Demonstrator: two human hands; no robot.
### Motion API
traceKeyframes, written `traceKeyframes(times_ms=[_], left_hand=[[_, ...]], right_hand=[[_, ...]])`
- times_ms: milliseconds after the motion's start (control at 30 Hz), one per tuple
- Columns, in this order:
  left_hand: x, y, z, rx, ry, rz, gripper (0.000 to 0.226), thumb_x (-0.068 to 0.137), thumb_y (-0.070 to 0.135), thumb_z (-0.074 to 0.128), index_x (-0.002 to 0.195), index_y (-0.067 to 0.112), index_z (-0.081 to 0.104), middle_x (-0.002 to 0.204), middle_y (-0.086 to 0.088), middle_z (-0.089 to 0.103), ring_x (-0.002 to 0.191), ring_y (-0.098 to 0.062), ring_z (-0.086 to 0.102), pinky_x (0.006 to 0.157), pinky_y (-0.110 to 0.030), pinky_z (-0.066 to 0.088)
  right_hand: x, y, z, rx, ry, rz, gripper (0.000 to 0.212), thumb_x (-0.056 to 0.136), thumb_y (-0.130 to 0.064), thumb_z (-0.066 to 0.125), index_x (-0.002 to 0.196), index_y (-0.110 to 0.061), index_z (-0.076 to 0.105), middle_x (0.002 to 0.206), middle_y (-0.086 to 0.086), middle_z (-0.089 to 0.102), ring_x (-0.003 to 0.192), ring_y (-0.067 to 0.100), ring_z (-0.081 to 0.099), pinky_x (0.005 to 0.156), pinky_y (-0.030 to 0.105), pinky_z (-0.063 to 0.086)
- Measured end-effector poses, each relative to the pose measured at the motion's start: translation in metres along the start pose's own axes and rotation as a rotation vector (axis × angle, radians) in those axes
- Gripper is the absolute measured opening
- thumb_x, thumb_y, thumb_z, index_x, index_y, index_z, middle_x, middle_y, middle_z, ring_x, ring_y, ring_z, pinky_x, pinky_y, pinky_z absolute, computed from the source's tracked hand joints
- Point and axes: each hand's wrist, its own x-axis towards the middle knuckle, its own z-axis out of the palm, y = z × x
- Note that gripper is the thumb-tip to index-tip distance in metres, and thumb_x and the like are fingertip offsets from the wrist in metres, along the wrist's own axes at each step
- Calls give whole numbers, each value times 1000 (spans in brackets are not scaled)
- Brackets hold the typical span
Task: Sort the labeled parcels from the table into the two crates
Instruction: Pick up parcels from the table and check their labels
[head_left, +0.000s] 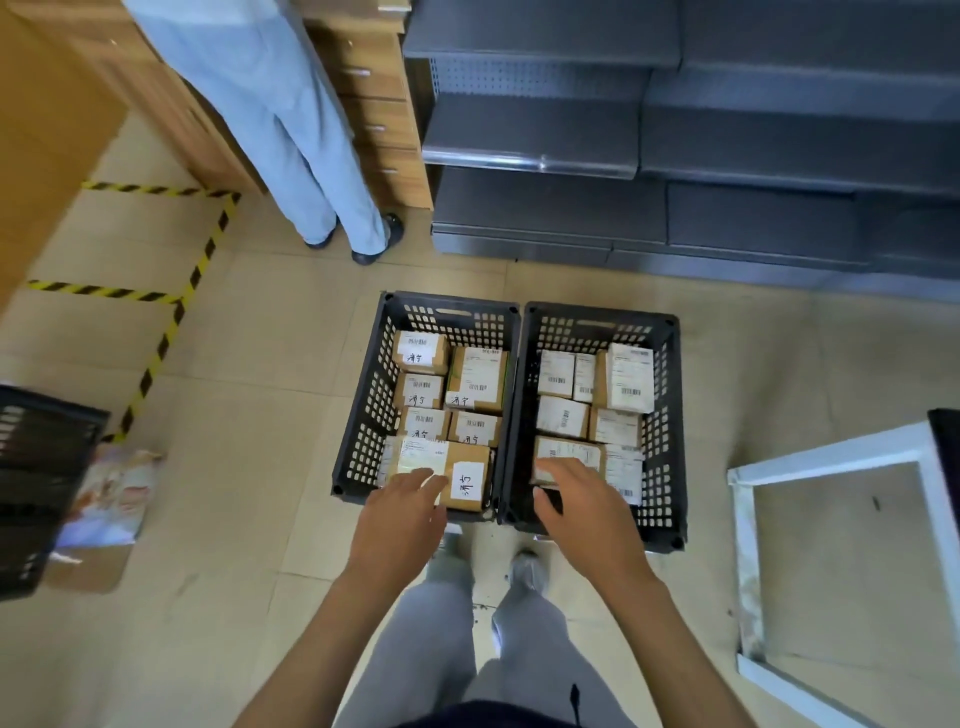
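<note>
Two black slotted crates stand side by side on the tiled floor. The left crate (363, 400) holds several brown parcels with handwritten white labels. The right crate (667, 415) holds several parcels with printed barcode labels. My left hand (400, 512) lies on the near corner of a large brown parcel (467, 480) at the left crate's near end, fingers over its top. My right hand (582, 506) grips a brown parcel (569, 451) at the right crate's near end, thumb on its near side.
Another person's legs (311, 156) stand at the back by a wooden drawer cabinet (379, 104). Grey metal shelving (675, 156) fills the back right. A third black crate (36, 483) and a crumpled bag (111, 493) lie left, with a white frame (831, 449) right and hazard tape (171, 322) on the floor.
</note>
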Motion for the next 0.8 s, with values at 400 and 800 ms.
traceKeyframes(times_ms=[400, 800], left_hand=[[-33, 11, -39, -65, 148, 137, 33, 86, 16, 78, 119, 20, 74, 122, -1, 73, 107, -26, 71, 79, -45, 63], [-73, 68, -11, -104, 70, 505, 28, 89, 16, 76, 116, 19, 77, 120, 0, 73, 101, -25, 72, 72, -43, 61]], right_hand=[[-84, -19, -44, 37, 263, 166, 34, 99, -36, 61, 131, -26, 63, 129, -9, 65, 117, 12, 58, 94, 32, 54], [-248, -12, -37, 33, 456, 570, 36, 98, -40, 62, 133, -30, 63, 129, -12, 65, 117, 12, 60, 92, 25, 47]])
